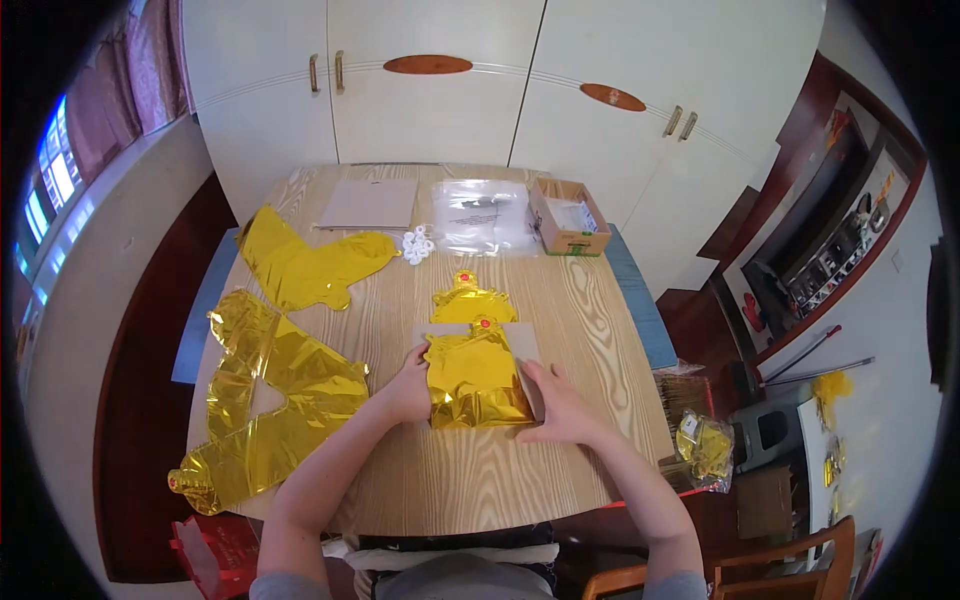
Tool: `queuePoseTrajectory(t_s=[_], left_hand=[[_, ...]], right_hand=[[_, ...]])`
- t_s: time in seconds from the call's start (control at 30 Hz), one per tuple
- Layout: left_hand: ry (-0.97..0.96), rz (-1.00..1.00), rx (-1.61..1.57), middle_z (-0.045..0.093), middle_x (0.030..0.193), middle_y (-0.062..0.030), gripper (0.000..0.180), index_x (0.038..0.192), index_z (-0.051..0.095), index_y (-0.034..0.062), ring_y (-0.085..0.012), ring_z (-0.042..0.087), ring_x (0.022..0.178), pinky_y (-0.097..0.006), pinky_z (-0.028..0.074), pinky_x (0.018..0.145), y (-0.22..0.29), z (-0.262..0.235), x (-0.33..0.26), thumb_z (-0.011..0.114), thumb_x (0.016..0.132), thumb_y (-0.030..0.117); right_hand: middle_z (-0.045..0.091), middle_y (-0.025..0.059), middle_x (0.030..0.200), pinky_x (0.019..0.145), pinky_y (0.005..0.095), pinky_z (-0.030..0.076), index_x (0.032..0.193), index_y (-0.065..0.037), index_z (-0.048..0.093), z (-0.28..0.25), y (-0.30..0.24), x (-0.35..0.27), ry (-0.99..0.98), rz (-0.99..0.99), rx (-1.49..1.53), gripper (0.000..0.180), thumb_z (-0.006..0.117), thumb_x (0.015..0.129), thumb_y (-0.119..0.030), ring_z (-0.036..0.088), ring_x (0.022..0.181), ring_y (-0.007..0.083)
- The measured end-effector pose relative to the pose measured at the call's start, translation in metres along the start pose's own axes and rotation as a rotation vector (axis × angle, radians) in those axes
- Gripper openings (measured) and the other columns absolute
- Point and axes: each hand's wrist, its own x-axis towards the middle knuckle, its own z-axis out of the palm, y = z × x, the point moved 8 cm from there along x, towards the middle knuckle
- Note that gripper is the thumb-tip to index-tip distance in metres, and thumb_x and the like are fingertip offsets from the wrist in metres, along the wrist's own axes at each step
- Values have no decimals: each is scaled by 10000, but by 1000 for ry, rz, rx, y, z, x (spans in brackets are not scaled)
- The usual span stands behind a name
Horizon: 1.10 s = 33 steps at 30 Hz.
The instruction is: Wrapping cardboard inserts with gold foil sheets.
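A gold foil balloon, folded flat with a red-marked tab at its top, lies over a grey cardboard sheet in front of me. My left hand grips the left edge of the sheet and foil, its fingertips partly hidden. On the opposite side, my right hand holds the right edge, thumb along the board and fingers near the lower corner. Just beyond the sheet lies another folded gold foil piece, partly covered by it.
Large flat gold foil balloons spread over the table's left side, with another foil sheet behind. Along the back are a pale board, white rings, clear plastic bags and a cardboard box. A wooden chair stands lower right.
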Motion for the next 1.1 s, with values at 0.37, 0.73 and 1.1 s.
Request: queuePoseTrajectory(t_s=[0.37, 0.73, 1.1], left_hand=[[-64, 10, -16, 420, 1502, -53, 542, 1425, 458, 239, -272, 319, 1426, -564, 103, 1166, 31, -5, -20, 555, 906, 364], [-251, -13, -91, 473, 1424, -163, 725, 1409, 447, 96, -326, 346, 1398, -526, 118, 1196, 38, -10, -77, 681, 797, 405], [-107, -334, -40, 500, 1334, -225, 852, 1326, 466, -24, -368, 431, 1275, -489, 294, 1070, 64, -29, -71, 714, 754, 557]], right_hand=[[367, 299, 1461, 1172, 529, 215, 1448, 80, 242, 18, -16, -34, 59, -45, -97, 1200, 782, 648, -632, 351, 1387, 405], [414, 272, 1439, 1168, 498, 257, 1429, 77, 289, 19, -38, -54, 114, -4, -77, 1056, 740, 737, -581, 403, 1358, 372], [486, 257, 1381, 1162, 502, 273, 1398, 72, 330, 19, -34, -55, 179, -1, -54, 941, 727, 780, -516, 479, 1296, 368]])
